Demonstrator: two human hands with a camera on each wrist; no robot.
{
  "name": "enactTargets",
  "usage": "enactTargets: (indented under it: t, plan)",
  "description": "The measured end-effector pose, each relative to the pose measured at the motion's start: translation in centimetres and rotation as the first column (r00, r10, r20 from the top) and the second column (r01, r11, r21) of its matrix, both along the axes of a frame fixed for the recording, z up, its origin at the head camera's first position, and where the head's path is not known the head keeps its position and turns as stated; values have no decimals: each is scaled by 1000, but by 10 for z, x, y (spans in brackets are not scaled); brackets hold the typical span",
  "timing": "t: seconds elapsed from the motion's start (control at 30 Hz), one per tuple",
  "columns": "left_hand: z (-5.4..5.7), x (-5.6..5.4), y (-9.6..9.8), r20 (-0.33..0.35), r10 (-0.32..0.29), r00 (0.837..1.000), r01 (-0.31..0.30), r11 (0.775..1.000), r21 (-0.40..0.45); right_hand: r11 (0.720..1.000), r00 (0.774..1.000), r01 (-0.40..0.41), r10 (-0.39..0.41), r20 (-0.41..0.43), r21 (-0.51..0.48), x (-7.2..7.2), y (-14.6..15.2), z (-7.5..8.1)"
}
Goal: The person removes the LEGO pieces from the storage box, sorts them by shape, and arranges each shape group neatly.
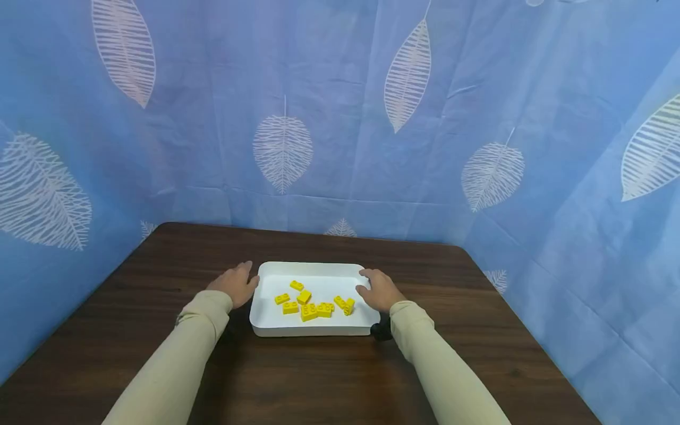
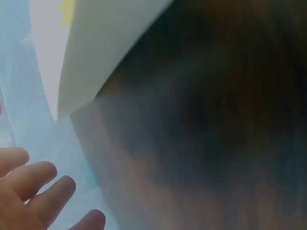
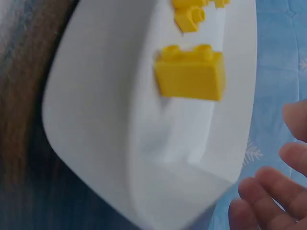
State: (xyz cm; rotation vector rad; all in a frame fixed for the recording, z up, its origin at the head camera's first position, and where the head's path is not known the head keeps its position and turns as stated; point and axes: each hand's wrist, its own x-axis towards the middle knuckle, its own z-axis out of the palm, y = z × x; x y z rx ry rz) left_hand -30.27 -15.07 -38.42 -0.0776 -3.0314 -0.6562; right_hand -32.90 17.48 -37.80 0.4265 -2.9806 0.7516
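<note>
A shallow white tray sits on the dark wooden table, with several yellow toy building bricks scattered inside it. Just off the tray's left side is my left hand, its fingers spread and holding nothing; the left wrist view shows those fingers apart from the tray's corner. At the opposite end, my right hand overlaps the right rim in the head view. Seen from the right wrist, its relaxed fingers stand beside the tray with nothing in them. One brick shows large there.
The brown table reaches back to a blue curtain with white leaf prints, which hangs behind it and along both sides. Something black shows under the right wrist, by the tray's near right corner.
</note>
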Motion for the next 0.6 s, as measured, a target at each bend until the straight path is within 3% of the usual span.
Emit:
enactTargets:
  t: [0.1, 0.23, 0.43, 0.6]
  plan:
    - [-7, -3, 5, 28, 10, 1000, -12, 996, 83, 1000, 1000, -15, 15, -4, -28, -2, -3, -2]
    - [-24, -5, 14, 41, -6, 999, -1, 986, 169, 999, 1000, -25, 25, -1, -31, -1, -3, -13]
    - [-32, -9, 16, -18, -13, 1000, 17, 971, 238, 996, 995, -89, 88, -37, -12, -1, -4, -14]
    - [-38, -7, 13, -15, 7, 1000, -2, 956, 295, 978, 978, -198, 201, -60, 58, -1, -5, -12]
